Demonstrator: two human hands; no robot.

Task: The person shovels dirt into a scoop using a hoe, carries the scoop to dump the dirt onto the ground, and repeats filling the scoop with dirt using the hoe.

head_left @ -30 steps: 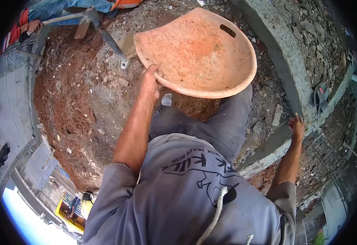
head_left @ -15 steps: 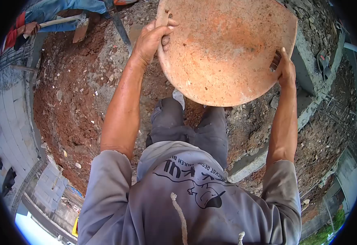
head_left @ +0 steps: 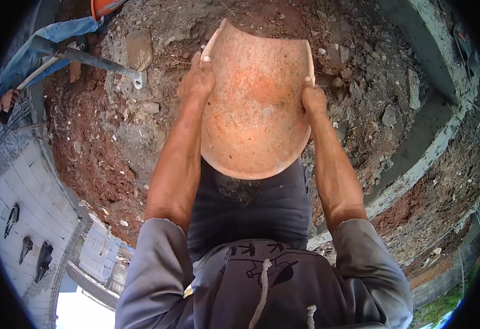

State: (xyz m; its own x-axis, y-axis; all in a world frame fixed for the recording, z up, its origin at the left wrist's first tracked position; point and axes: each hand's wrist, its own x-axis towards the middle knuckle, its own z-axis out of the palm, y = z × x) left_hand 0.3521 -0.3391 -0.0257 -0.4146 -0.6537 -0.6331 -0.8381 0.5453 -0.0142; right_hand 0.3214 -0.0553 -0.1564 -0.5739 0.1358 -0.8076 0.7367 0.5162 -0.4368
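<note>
An orange, dustpan-shaped dirt scoop (head_left: 256, 109), scuffed and dusty with no load showing, is held in front of my thighs. Its rounded end points toward my body and its wide mouth faces away. My left hand (head_left: 197, 82) is closed around its left rim, thumb on the inner side. The right rim is gripped by my right hand (head_left: 313, 98), thumb on top. Fingers of both hands are partly hidden behind the rims. Below the scoop are my dark trousers (head_left: 251, 208).
At the left, a co-worker's hand (head_left: 10, 98) holds a wooden tool handle (head_left: 40, 73). A grey metal pole (head_left: 105, 64) reaches over the soil (head_left: 86, 159). A flat stone (head_left: 139, 50) lies ahead. Concrete edging (head_left: 415, 156) runs along the right; sandals (head_left: 43, 260) lie on paving at left.
The scoop has moved nearer my body and to the left, and its sides now look more curved. My right hand has moved left with it. The co-worker's tool has shifted left in view.
</note>
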